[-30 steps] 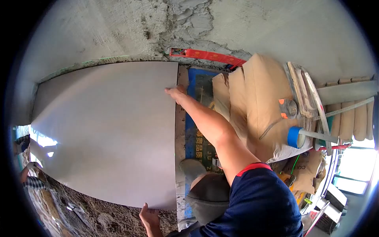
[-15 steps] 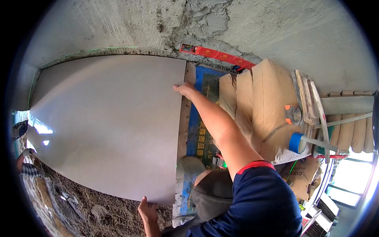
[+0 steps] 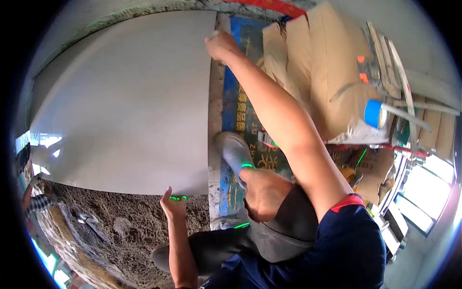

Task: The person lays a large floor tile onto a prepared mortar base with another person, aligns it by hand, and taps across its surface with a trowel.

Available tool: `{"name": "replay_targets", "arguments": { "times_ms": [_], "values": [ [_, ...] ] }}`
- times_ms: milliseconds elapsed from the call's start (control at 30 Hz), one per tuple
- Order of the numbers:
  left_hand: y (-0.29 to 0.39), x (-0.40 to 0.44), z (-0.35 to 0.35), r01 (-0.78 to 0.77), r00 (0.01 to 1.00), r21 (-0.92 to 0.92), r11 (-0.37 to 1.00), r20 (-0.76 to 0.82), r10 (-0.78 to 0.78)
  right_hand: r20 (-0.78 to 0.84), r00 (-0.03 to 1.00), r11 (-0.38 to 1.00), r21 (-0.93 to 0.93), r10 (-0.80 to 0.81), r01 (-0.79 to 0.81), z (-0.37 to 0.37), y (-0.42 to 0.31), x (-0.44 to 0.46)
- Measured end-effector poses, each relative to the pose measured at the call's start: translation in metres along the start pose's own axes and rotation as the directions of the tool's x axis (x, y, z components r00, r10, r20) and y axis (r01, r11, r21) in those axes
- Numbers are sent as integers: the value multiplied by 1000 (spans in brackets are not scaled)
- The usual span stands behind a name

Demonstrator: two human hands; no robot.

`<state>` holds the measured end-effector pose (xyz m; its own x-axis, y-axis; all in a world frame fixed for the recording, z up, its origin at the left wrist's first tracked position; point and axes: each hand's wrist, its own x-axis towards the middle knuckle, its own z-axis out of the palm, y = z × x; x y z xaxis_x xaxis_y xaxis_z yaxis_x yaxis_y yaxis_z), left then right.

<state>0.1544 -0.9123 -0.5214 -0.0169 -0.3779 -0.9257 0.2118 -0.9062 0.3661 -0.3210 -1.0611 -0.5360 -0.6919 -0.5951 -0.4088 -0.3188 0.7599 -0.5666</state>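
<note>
A large, glossy, light grey tile lies over rough mortar. My left hand grips the tile's lower edge near its right corner, thumb on top and fingers hidden beneath. At the tile's upper right edge is my right hand, its fingers curled round the edge. Green laser dots fall on my left hand. My shoe rests on the blue and dark printed sheet beside the tile's right edge.
Tan sacks are stacked at the right, with a roll of blue tape and long strips on them. A co-worker's checked sleeve shows at the far left by the tile's edge. A red strip runs along the wall.
The view has tilted down, so the tile and sacks sit higher in it. My hands keep to the tile's edges, and more of my legs shows. Green laser light now falls on my left hand.
</note>
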Motion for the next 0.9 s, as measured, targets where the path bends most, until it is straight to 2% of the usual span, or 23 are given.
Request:
{"name": "replay_targets", "arguments": {
  "times_ms": [33, 67, 100, 133, 167, 200, 267, 333, 367, 433, 500, 533, 633, 700, 733, 833, 900],
  "values": [
    [0, -3, 3, -29, 999, 44, 999, 24, 28, -84, 993, 996, -14, -84, 83, -17, -10, -31],
    [-5, 12, -6, 7, 998, -62, 998, 56, -3, -169, 970, 984, -41, -177, 172, -30, -20, -58],
    [-7, 22, -13, 12, 999, -56, 998, 52, -9, -166, 972, 986, -40, -168, 164, -38, -19, -78],
    [-8, 28, -20, -86, 990, 153, 984, 121, 68, -158, 967, 974, 76, -200, 213, -45, -15, -97],
    [-8, 30, -18, -131, 984, 258, 957, 151, 94, -150, 962, 947, 195, -228, 255, -50, -9, -115],
    [-7, 31, -15, -179, 976, 357, 917, 180, 121, -133, 966, 948, 204, -221, 244, -56, -4, -133],
    [-3, 25, 1, -20, 999, 66, 998, -39, 23, 10, 972, 924, 312, -235, 220, -64, 12, -167],
    [-6, 35, -11, -38, 992, 134, 990, 127, 21, 52, 971, 932, 296, -233, 207, -64, 33, -196],
    [-6, 39, -4, 68, 997, -23, 997, -23, -69, 61, 970, 939, 272, -236, 212, -64, 43, -205],
    [-9, 47, -5, 93, 994, -21, 995, -63, -94, 65, 969, 949, 228, -237, 217, -64, 59, -213],
    [-10, 56, -8, 110, 989, -23, 994, -93, -112, 78, 982, 974, 163, -173, 158, -65, 68, -216],
    [-11, 60, -11, 126, 989, -20, 992, -79, -127, 49, 978, 962, 197, -204, 191, -65, 71, -216],
    [-12, 69, -12, 147, 986, -45, 988, -66, -150, 63, 985, 974, 171, -160, 147, -71, 65, -218],
    [-12, 71, -13, 161, 985, 10, 987, -65, -160, 71, 985, 974, 174, -159, 145, -68, 68, -216],
    [-12, 72, -12, 166, 980, 53, 985, -123, -159, 89, 984, 971, 196, -155, 135, -68, 64, -216],
    [-13, 68, -11, 148, 985, 121, 982, -109, -135, 124, 978, 962, 240, -166, 132, -63, 66, -215],
    [-17, 74, -19, 123, 989, 87, 989, -99, -114, 142, 971, 953, 262, -194, 152, -60, 71, -214]
  ]
}}
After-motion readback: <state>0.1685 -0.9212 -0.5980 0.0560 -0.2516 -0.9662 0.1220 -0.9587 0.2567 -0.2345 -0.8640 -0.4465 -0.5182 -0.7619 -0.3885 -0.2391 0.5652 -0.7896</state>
